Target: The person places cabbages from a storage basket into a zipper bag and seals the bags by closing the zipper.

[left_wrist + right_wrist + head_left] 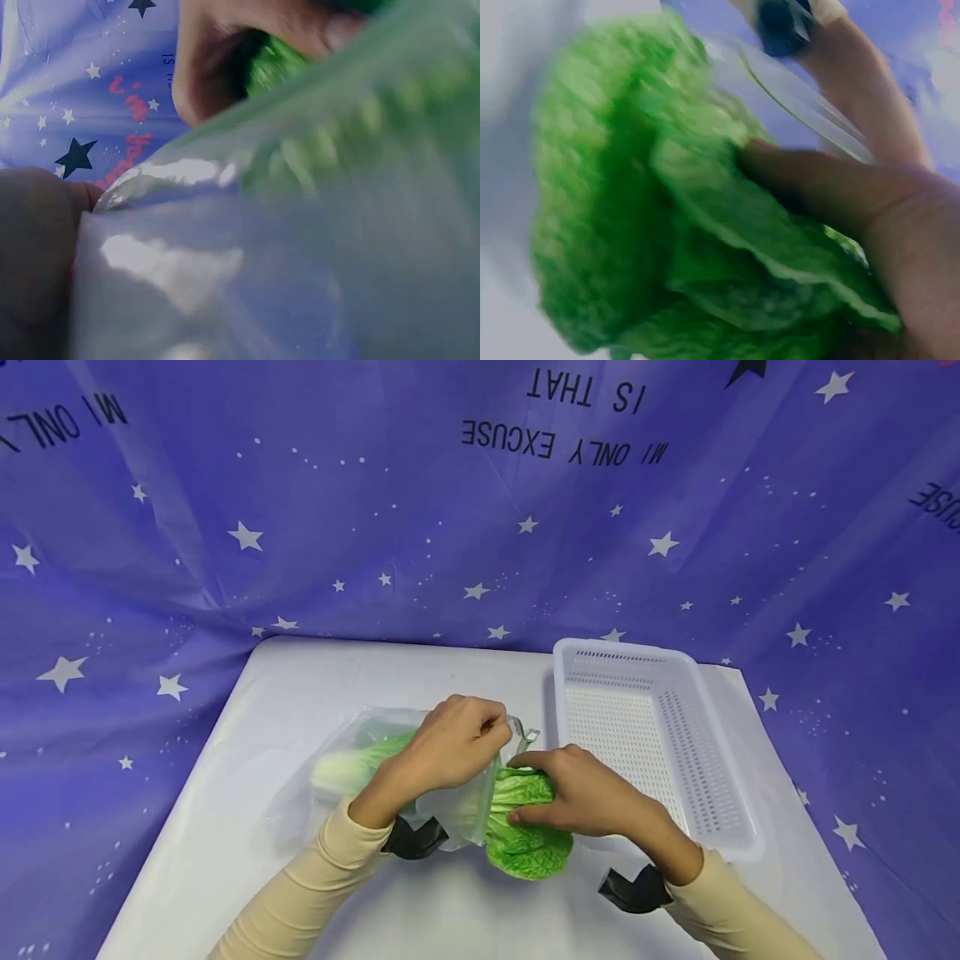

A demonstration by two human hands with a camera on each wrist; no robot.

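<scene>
A clear plastic bag (461,814) lies on the table with a Chinese cabbage (348,768) inside, its white base toward the left. My left hand (453,743) pinches the upper edge of the bag's mouth. At that mouth, my right hand (592,793) grips a second Chinese cabbage (528,853) by its leafy end, with the thumb on the near side. Its green leaves (607,187) stick out of the bag; the other end is behind the plastic. In the left wrist view, the bag's film (172,277) covers much of the scene.
A white perforated plastic basket (720,735) stands to the right, behind my right forearm. The white table (300,677) ends at a purple star-printed cloth (420,527) at the back and sides. Both wrists wear black straps (637,891).
</scene>
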